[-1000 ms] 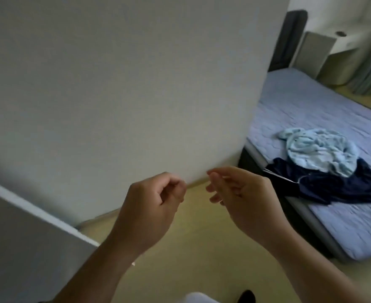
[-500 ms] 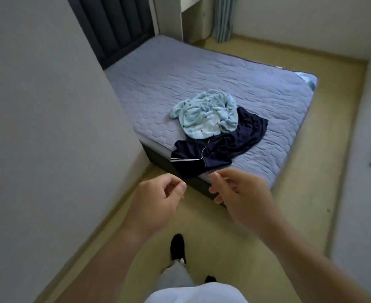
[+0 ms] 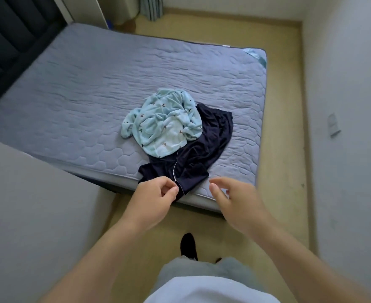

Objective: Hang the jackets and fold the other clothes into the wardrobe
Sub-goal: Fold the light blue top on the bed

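A crumpled light blue patterned garment lies on the grey quilted bed, partly on top of a navy garment with white piping. The navy garment's corner hangs over the near bed edge. My left hand is raised in front of that corner, fingers curled with the thumb at the index finger, and I see nothing held in it. My right hand hovers over the bed edge just right of the navy garment, fingers relaxed and apart, touching nothing.
A pale flat panel fills the near left. A dark padded headboard stands at the far left. A white wall with a socket runs along the right, past a strip of wooden floor. My dark-socked foot is on the floor.
The view swung from the pale panel to the bed and I came closer. Both hands now reach the near bed edge by the navy garment, and their poses are much the same.
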`<action>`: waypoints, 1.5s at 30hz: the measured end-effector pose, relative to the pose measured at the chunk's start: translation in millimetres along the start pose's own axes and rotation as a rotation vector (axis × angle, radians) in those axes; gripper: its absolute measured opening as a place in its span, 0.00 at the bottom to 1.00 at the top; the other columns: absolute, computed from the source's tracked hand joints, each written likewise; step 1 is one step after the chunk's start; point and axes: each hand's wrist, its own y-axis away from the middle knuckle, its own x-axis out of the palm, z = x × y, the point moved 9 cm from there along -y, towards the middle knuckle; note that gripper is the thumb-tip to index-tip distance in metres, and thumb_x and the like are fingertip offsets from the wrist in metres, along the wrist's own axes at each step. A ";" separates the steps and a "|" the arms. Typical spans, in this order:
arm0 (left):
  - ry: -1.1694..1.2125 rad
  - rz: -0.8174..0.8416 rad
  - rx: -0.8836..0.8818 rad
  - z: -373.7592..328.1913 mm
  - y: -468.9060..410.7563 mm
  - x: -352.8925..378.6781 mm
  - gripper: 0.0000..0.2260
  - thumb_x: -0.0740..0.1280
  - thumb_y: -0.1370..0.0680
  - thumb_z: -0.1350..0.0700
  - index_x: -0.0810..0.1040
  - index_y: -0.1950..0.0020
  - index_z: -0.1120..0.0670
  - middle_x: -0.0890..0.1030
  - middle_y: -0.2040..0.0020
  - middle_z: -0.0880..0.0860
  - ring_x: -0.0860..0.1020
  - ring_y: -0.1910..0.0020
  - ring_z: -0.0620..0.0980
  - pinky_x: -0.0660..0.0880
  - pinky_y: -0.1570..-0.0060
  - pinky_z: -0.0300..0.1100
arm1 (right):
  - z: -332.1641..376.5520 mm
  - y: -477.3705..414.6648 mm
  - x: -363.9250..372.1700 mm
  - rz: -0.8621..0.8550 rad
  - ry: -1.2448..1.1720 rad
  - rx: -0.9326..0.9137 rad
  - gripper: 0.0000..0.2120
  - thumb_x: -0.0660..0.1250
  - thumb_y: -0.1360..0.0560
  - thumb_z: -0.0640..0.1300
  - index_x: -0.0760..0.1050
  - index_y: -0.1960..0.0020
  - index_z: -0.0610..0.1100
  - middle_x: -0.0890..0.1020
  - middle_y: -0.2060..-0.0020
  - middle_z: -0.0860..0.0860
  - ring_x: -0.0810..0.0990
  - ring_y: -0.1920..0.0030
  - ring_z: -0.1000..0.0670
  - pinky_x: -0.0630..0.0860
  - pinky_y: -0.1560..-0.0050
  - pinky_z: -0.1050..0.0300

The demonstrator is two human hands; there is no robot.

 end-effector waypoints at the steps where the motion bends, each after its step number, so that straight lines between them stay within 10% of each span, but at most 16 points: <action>1: -0.005 0.021 -0.029 6.1 -13.3 -0.2 0.05 0.69 0.22 0.51 0.81 0.57 0.44 0.83 0.62 0.40 0.82 0.63 0.41 0.81 0.58 0.44 | -0.9 -12.9 2.5 0.012 -0.011 0.019 0.14 0.63 0.19 0.52 0.80 0.36 0.52 0.80 0.44 0.65 0.73 0.56 0.74 0.63 0.54 0.84; 7: 0.069 0.023 -0.200 42.5 -84.1 -2.9 0.07 0.68 0.21 0.56 0.81 0.57 0.47 0.84 0.63 0.43 0.82 0.67 0.41 0.72 0.70 0.27 | -9.1 -90.0 24.7 0.072 0.001 0.075 0.13 0.61 0.18 0.50 0.80 0.42 0.45 0.85 0.48 0.50 0.80 0.48 0.53 0.75 0.45 0.57; 15: 0.064 -0.033 -0.350 89.2 -162.0 -34.7 0.06 0.68 0.22 0.55 0.80 0.57 0.45 0.84 0.62 0.45 0.82 0.70 0.44 0.73 0.68 0.33 | -29.9 -202.1 70.8 0.199 0.044 0.201 0.16 0.56 0.16 0.47 0.77 0.41 0.37 0.84 0.48 0.43 0.80 0.44 0.42 0.76 0.43 0.46; 22: 0.039 0.023 -0.437 180.3 -248.5 -58.6 0.04 0.66 0.21 0.57 0.78 0.52 0.48 0.83 0.57 0.50 0.81 0.70 0.41 0.70 0.73 0.29 | -35.1 -281.2 147.4 0.277 0.172 0.300 0.17 0.53 0.16 0.46 0.75 0.39 0.39 0.83 0.46 0.44 0.78 0.45 0.41 0.76 0.45 0.47; 29: -0.180 0.351 -0.376 282.1 -389.2 -0.7 0.16 0.64 0.21 0.55 0.74 0.33 0.51 0.77 0.57 0.45 0.77 0.54 0.50 0.68 0.55 0.41 | -63.4 -358.9 246.0 0.230 0.098 0.496 0.17 0.53 0.16 0.45 0.72 0.33 0.40 0.81 0.41 0.43 0.77 0.40 0.41 0.74 0.40 0.47; 33: -0.252 0.471 -0.397 332.6 -451.6 35.7 0.22 0.61 0.20 0.57 0.67 0.25 0.50 0.77 0.50 0.51 0.74 0.59 0.45 0.67 0.66 0.38 | -83.1 -386.8 293.5 0.242 0.061 0.620 0.21 0.51 0.16 0.47 0.64 0.24 0.46 0.78 0.34 0.46 0.75 0.36 0.43 0.72 0.38 0.49; 39: -0.347 0.570 -0.444 384.9 -514.8 84.7 0.28 0.62 0.20 0.55 0.60 0.21 0.46 0.70 0.28 0.59 0.72 0.33 0.60 0.70 0.42 0.45 | -105.6 -415.1 340.7 0.252 0.049 0.687 0.17 0.51 0.16 0.46 0.67 0.30 0.44 0.81 0.50 0.48 0.78 0.54 0.45 0.74 0.53 0.49; 45: -0.580 0.668 -0.435 418.5 -538.5 109.6 0.31 0.64 0.21 0.53 0.56 0.20 0.42 0.42 0.20 0.54 0.59 0.25 0.63 0.66 0.31 0.54 | -118.5 -426.5 361.4 0.258 0.033 0.724 0.16 0.51 0.16 0.46 0.67 0.31 0.44 0.78 0.53 0.50 0.78 0.54 0.44 0.76 0.52 0.49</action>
